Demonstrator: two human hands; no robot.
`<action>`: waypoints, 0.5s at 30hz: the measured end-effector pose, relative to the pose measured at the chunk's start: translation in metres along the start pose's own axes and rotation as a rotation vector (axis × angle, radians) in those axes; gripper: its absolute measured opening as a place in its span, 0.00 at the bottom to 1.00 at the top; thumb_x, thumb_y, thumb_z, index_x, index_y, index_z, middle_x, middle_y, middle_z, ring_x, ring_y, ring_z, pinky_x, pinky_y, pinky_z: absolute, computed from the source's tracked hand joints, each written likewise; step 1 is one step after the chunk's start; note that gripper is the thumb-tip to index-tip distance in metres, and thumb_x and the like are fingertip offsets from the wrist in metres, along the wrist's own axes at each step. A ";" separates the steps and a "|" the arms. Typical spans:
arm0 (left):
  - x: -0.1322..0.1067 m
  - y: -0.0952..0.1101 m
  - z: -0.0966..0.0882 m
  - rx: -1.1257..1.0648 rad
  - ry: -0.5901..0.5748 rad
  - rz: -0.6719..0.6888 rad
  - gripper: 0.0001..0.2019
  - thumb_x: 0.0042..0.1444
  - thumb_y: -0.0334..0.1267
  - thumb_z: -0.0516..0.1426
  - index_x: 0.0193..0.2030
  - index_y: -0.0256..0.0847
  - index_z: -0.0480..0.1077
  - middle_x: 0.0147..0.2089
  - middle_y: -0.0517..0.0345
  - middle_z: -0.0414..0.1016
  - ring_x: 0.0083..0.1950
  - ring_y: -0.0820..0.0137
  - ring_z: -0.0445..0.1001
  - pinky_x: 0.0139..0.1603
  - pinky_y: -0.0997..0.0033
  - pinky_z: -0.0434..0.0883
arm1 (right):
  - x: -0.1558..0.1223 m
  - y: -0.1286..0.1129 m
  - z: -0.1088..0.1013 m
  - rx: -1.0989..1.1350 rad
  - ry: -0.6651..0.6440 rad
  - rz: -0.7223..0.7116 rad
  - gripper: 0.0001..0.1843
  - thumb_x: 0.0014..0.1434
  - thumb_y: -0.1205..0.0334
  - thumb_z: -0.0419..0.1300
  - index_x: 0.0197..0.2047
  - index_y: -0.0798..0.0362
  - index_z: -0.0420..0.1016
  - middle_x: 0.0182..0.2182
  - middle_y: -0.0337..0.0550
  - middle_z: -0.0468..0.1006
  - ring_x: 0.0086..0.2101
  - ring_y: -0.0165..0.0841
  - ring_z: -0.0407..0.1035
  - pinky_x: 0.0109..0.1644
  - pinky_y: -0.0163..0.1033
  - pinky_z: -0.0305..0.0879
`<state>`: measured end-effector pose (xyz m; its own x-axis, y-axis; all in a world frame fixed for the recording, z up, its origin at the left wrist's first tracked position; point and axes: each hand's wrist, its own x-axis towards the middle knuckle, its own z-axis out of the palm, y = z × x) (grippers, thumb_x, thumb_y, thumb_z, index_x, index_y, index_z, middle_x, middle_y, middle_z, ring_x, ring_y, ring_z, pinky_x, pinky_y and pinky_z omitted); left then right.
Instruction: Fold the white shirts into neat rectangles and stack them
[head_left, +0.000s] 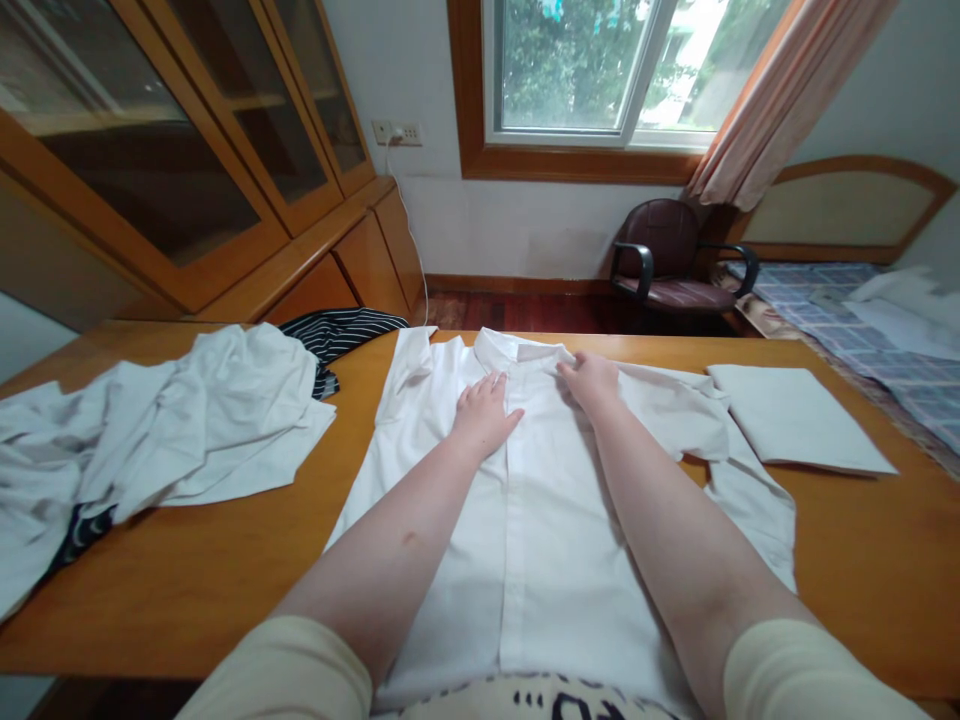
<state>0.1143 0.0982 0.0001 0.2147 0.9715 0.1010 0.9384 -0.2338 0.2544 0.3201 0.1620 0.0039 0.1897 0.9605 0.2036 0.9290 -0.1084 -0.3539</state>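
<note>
Both bare forearms reach forward over the table, each with a cream sleeve pushed up near the elbow. The left hand (484, 412) lies palm down on the chest of the white shirt (555, 520), fingers spread wide and flat, holding nothing. The right hand (592, 385) sits just beside it, a little farther away, with its fingers curled in at the collar (517, 350). It seems to pinch the collar's edge, though the grip itself is hidden under the knuckles.

The shirt lies front up and spread along the middle of the wooden table (225, 560), collar away from the person, hem at the near edge and 1 short sleeve hanging out to the right. A crumpled pile of white clothes (187, 420) lies to the left, with a dark striped garment (337, 335) behind it. A folded white cloth (795, 415) rests to the right, apart from the shirt.

Beyond the table stand a glass-door cabinet (150, 150), a window (592, 65) with a peach curtain (772, 100), a dark armchair (667, 260) and a bed (885, 330) with a checked cover.
</note>
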 end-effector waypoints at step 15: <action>0.001 0.004 -0.007 -0.055 -0.174 0.245 0.31 0.62 0.48 0.47 0.70 0.43 0.47 0.72 0.52 0.47 0.73 0.59 0.40 0.69 0.47 0.38 | -0.015 -0.002 -0.010 0.309 0.046 -0.292 0.13 0.52 0.65 0.48 0.35 0.51 0.73 0.33 0.44 0.77 0.38 0.38 0.69 0.45 0.40 0.63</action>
<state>0.1160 0.0980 0.0078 0.4805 0.8770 0.0002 0.8380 -0.4591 0.2950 0.3185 0.1452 0.0106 -0.0471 0.9264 0.3736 0.8082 0.2551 -0.5308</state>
